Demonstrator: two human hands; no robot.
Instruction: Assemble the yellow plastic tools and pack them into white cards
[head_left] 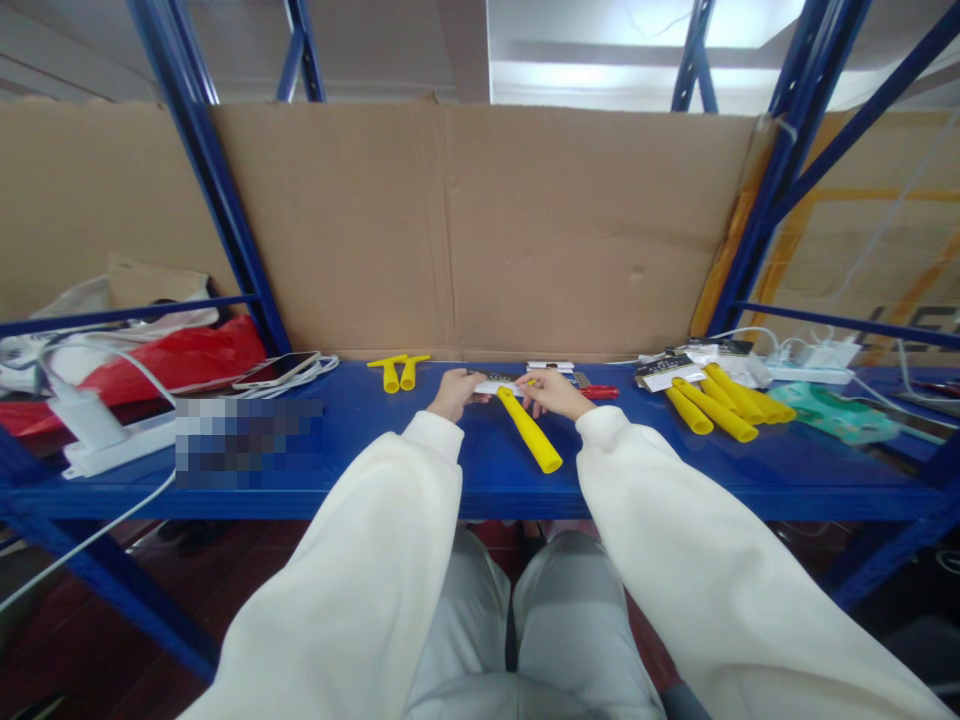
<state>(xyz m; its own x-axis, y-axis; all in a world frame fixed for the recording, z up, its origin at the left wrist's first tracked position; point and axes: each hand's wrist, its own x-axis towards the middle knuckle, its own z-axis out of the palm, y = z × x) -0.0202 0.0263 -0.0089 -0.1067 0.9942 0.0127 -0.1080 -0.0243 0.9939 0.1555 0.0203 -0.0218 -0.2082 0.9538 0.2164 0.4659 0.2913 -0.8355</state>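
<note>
A yellow tapered handle (531,432) lies on the blue shelf with its wide end towards me. At its far end is a white and black card (496,386), held between my hands. My left hand (453,394) is closed on the card's left end. My right hand (553,392) has its fingers bent at the card's right end, by the top of the handle; I cannot make out exactly which piece they pinch. Just beyond my right hand lies a red-handled tool (600,392), with small white and black packets (551,369) behind it.
Two yellow T-shaped pieces (399,373) stand at the back left. Several yellow handles with cards (724,405) are piled at the right, beside a green packet (836,412). Power strips (124,440), cables and a red bag (176,362) fill the left. Cardboard (487,230) walls the back.
</note>
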